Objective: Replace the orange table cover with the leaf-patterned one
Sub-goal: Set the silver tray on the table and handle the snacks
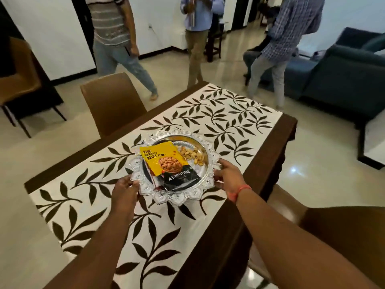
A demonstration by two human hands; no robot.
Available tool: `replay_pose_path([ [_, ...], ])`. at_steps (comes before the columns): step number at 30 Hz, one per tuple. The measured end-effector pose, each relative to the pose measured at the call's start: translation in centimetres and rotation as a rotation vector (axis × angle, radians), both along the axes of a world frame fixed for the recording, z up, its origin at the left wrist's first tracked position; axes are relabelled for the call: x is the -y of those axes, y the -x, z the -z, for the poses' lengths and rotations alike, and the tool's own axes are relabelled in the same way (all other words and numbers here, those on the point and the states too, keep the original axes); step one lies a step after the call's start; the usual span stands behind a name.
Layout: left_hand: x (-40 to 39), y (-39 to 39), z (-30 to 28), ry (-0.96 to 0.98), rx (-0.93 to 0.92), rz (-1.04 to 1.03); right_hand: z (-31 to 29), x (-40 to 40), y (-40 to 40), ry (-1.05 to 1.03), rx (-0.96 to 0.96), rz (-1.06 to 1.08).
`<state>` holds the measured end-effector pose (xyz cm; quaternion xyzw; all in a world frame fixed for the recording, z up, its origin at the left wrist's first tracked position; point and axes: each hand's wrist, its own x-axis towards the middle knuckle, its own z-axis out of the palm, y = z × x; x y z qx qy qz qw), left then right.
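Holding: left hand [125,189] and right hand [226,177] w/ fingers curled on opp. rims of silver tray [205,182]; almond packet [166,163] + loose nuts on it. Leaf-patterned cover [218,115] already spread along table [268,163], near to far. Orange cover not in view. Step: resetting tray; next prob. lower, center, let go.

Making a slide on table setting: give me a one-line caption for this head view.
Both hands, left and right, hold a silver tray with an almond packet over the leaf-patterned cover.
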<state>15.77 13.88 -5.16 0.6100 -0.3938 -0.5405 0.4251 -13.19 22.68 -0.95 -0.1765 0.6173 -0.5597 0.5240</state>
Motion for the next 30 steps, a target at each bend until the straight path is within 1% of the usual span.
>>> replay_pose_path([
  [7, 7.0, 5.5, 1.6, -0.018, 0.001, 0.0, 2.5, 8.2, 6.4, 0.007, 0.004, -0.055],
  [11, 11.3, 9.4, 2.2, -0.029, -0.009, -0.062, 3.9, 14.2, 10.6, 0.034, 0.011, -0.127],
  [14, 14.0, 11.5, 2.0, -0.035, -0.035, -0.113, 4.6, 17.5, 12.9, 0.064, 0.033, -0.14],
  [16, 15.6, 12.7, 2.1, -0.033, -0.02, -0.123, 5.0, 19.3, 14.0, 0.071, 0.036, -0.147],
  [20, 17.3, 14.7, 1.6, -0.052, -0.019, -0.103, 4.8, 20.8, 15.9, 0.081, 0.023, -0.153],
  [24, 18.0, 16.6, 1.3, -0.054, -0.079, -0.092, 4.5, 21.4, 17.8, 0.047, 0.019, -0.137],
  [30, 18.3, 17.1, 1.6, -0.105, -0.031, -0.068, 5.0, 21.6, 18.7, 0.03, -0.001, -0.196],
])
